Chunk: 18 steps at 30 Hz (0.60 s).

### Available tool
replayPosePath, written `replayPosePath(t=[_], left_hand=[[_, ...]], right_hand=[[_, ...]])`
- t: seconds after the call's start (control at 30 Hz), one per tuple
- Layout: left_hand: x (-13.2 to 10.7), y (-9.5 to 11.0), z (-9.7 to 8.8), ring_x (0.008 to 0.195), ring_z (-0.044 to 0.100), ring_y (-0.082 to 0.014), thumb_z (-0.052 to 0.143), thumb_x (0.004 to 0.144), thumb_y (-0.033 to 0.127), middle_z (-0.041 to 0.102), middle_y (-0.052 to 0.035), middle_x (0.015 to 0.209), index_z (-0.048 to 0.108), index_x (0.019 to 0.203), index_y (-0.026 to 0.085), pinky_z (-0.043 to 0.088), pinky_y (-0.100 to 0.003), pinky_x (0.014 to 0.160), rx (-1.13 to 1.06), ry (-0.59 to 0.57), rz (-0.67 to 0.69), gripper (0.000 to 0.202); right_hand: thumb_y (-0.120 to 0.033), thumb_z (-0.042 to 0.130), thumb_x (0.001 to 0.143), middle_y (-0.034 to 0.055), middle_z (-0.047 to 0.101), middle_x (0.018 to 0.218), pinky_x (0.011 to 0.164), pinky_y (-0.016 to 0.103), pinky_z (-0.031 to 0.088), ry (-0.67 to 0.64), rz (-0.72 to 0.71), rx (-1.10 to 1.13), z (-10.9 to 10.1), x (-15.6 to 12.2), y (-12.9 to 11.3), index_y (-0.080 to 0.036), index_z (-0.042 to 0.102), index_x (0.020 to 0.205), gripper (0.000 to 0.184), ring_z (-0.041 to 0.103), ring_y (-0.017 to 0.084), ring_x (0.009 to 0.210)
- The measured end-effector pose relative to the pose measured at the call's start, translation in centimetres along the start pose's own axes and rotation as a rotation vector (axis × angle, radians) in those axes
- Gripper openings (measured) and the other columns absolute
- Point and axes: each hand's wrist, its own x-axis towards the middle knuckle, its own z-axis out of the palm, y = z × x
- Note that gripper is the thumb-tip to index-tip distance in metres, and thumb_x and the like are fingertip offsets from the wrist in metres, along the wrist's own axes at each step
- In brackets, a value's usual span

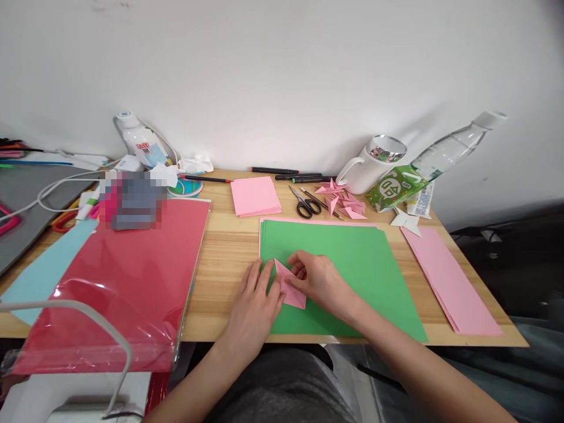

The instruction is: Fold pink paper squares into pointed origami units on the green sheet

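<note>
A folded piece of pink paper (294,296), creased to a pointed shape, lies on a stack of green sheets (352,264). My left hand (258,294) rests flat at its left side, fingers stretched out, with the fingertips on the paper's edge. From the right, my right hand (319,279) reaches over the paper with its thumb and fingers curled together in a pinch at the upper right edge. What sits between those fingertips is mostly hidden, but they touch the pink paper.
Behind lie square pink sheets (255,195), scissors (307,205), a pencil (324,204) and several folded pink pieces (341,200). A white mug (370,167) and a clear bottle (453,147) stand back right. Long pink sheets (453,282) lie right, a red packet (145,282) left.
</note>
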Motion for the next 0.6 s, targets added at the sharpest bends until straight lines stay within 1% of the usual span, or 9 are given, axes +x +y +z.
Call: replayPosePath(t=[0.07, 0.17, 0.23, 0.3, 0.33, 0.4, 0.47, 0.5, 0.6], left_hand=[[-0.1, 0.0, 0.0, 0.12, 0.051, -0.0328, 0.045, 0.092, 0.024, 0.06, -0.0192, 0.121, 0.058, 0.11, 0.008, 0.047, -0.049, 0.096, -0.051, 0.053, -0.018, 0.027], [0.6, -0.2, -1.0, 0.122, 0.051, -0.0281, 0.044, 0.092, 0.02, 0.058, -0.0167, 0.125, 0.049, 0.123, 0.01, 0.048, -0.044, 0.097, -0.251, 0.144, -0.097, 0.033], [2.1, -0.9, -2.5, 0.112, 0.059, -0.0223, 0.045, 0.09, 0.019, 0.059, -0.0126, 0.124, 0.043, 0.129, 0.015, 0.052, -0.038, 0.091, -0.485, 0.2, -0.251, 0.039], [4.3, -2.1, -4.2, 0.089, 0.067, -0.0176, 0.052, 0.086, 0.024, 0.065, -0.009, 0.115, 0.046, 0.127, 0.018, 0.056, -0.029, 0.073, -0.756, 0.19, -0.479, 0.042], [5.5, -2.9, -5.0, 0.082, 0.068, -0.0172, 0.055, 0.084, 0.028, 0.067, -0.0086, 0.108, 0.051, 0.123, 0.017, 0.055, -0.027, 0.066, -0.875, 0.155, -0.545, 0.041], [7.7, -4.7, -6.1, 0.075, 0.066, -0.0174, 0.059, 0.081, 0.036, 0.071, -0.0063, 0.089, 0.066, 0.098, 0.013, 0.051, -0.024, 0.061, -0.995, -0.026, -0.534, 0.03], [9.3, -6.6, -6.2, 0.06, 0.06, -0.015, 0.06, 0.078, 0.045, 0.067, -0.0036, 0.068, 0.068, 0.074, 0.011, 0.042, -0.022, 0.049, -1.051, -0.175, -0.526, 0.036], [9.7, -7.4, -6.0, 0.055, 0.057, -0.0136, 0.063, 0.074, 0.048, 0.063, -0.002, 0.061, 0.067, 0.068, 0.01, 0.039, -0.022, 0.046, -1.094, -0.253, -0.523, 0.038], [9.9, -8.9, -4.8, 0.059, 0.06, -0.0141, 0.067, 0.07, 0.052, 0.067, -0.0028, 0.066, 0.07, 0.078, 0.011, 0.043, -0.023, 0.053, -1.289, -0.414, -0.48, 0.042]], right_hand=[[-0.015, 0.065, 0.071, 0.0003, 0.064, 0.062, 0.052, 0.024, 0.042, -0.082, 0.04, 0.078, -0.3, 0.7, -0.1, -0.017, 0.062, 0.073, 0.005, 0.056, 0.013, 0.055], [-0.03, 0.071, 0.069, 0.0002, 0.06, 0.059, 0.049, 0.023, 0.039, -0.188, 0.072, 0.416, -0.9, 1.7, -0.3, -0.016, 0.061, 0.065, 0.018, 0.052, 0.012, 0.053], [-0.037, 0.076, 0.064, -0.0013, 0.059, 0.059, 0.049, 0.023, 0.039, -0.192, 0.068, 0.725, -1.2, 2.5, -0.7, -0.015, 0.06, 0.067, 0.027, 0.051, 0.01, 0.052], [-0.04, 0.078, 0.061, -0.0024, 0.059, 0.061, 0.051, 0.022, 0.04, -0.128, 0.042, 0.97, -1.5, 3.4, -1.3, -0.015, 0.06, 0.069, 0.032, 0.051, 0.009, 0.053], [-0.04, 0.079, 0.06, -0.0027, 0.06, 0.062, 0.053, 0.022, 0.04, -0.082, 0.023, 1.056, -1.5, 3.8, -1.7, -0.015, 0.06, 0.07, 0.033, 0.051, 0.008, 0.054], [-0.039, 0.081, 0.057, -0.0031, 0.06, 0.064, 0.054, 0.022, 0.042, -0.005, 0.006, 1.166, -1.3, 4.6, -2.4, -0.015, 0.06, 0.07, 0.033, 0.052, 0.008, 0.055], [-0.037, 0.082, 0.054, -0.0041, 0.059, 0.061, 0.05, 0.02, 0.038, 0.048, 0.018, 1.208, -1.0, 5.3, -2.9, -0.016, 0.06, 0.067, 0.033, 0.049, 0.007, 0.053], [-0.036, 0.083, 0.053, -0.0049, 0.058, 0.059, 0.046, 0.019, 0.035, 0.064, 0.027, 1.218, -0.8, 5.6, -3.0, -0.015, 0.06, 0.065, 0.033, 0.046, 0.006, 0.05], [-0.032, 0.086, 0.047, -0.0061, 0.055, 0.055, 0.04, 0.017, 0.029, 0.052, 0.035, 1.227, -0.5, 6.3, -2.8, -0.014, 0.06, 0.062, 0.034, 0.04, 0.003, 0.044]])
